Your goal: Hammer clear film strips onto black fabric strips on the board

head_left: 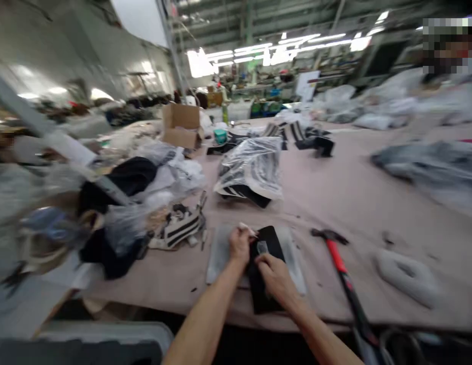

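Note:
A black flat panel point(273, 246) with rounded top corners lies on a pale grey board point(219, 253) at the table's near edge. My left hand point(240, 245) is closed in a pinch at the panel's left side, with a small whitish bit at its fingertips, too blurred to name. Over the panel, my right hand point(274, 274) has its fingers closed. Just beyond them a small translucent grey patch point(262, 247) shows against the black; whether the fingers grip it is unclear. To the right lies a hammer point(338, 258) with a red and black handle.
A plastic-wrapped bundle of striped pieces point(253, 170) lies beyond the board. Striped straps point(182, 228) and bags point(178, 172) crowd the left, near a cardboard box point(181, 124). A grey rounded block point(406, 278) sits at right. A grey bin point(106, 332) stands below the table edge.

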Demonstrator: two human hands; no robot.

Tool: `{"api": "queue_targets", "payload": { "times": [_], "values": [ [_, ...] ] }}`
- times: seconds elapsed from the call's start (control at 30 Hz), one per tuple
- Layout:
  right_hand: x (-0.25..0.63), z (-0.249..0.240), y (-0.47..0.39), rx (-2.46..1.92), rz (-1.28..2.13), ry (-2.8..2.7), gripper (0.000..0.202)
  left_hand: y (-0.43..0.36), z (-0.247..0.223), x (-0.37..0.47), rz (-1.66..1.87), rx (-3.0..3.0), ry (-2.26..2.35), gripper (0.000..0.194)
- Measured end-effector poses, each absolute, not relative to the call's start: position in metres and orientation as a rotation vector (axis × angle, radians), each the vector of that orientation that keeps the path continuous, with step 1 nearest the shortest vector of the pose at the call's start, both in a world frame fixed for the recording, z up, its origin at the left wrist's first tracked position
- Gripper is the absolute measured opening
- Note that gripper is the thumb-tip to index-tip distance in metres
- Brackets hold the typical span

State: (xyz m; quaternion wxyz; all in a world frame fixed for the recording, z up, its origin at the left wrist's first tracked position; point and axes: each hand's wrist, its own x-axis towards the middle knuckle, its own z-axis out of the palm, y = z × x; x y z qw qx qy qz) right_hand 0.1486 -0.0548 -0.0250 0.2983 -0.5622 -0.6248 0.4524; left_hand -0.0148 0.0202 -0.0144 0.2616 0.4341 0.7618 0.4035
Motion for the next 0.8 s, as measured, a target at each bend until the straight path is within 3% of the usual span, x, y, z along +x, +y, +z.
{"api": "queue_targets", "payload": {
  "times": [0.1, 0.13, 0.33, 0.47, 0.57, 0.7, 0.8],
  "values": [
    [0.158, -0.026, -0.046, -1.523, 1.372, -1.168, 0.026, 0.041, -0.032, 0.01, 1.446, 0.852, 1.691, 0.036],
    [0.159, -0.024, -0.042, -1.481, 1.362, -0.989, 0.027, 0.046, -0.035, 0.007, 1.55, 0.747, 1.56, 0.031],
    [0.16, -0.005, -0.031, -0.978, 1.341, -0.376, 0.069, 0.039, -0.047, -0.027, 1.624, 0.931, 1.384, 0.035],
    [0.17, -0.011, -0.043, -1.295, 1.427, -0.523, 0.092, 0.018, -0.056, -0.019, 1.533, 1.097, 1.436, 0.032],
    [0.194, -0.012, -0.051, -1.682, 1.417, -0.955, 0.07, 0.007, -0.06, -0.011, 1.395, 1.278, 1.485, 0.024],
    [0.227, 0.002, -0.042, -1.893, 0.767, -1.859, 0.019, 0.002, -0.065, -0.006, 1.34, 1.303, 1.503, 0.022],
    [0.234, 0.014, -0.025, -1.824, 0.616, -1.977, 0.029, 0.007, -0.063, -0.008, 1.411, 1.194, 1.465, 0.023]
  ]
}}
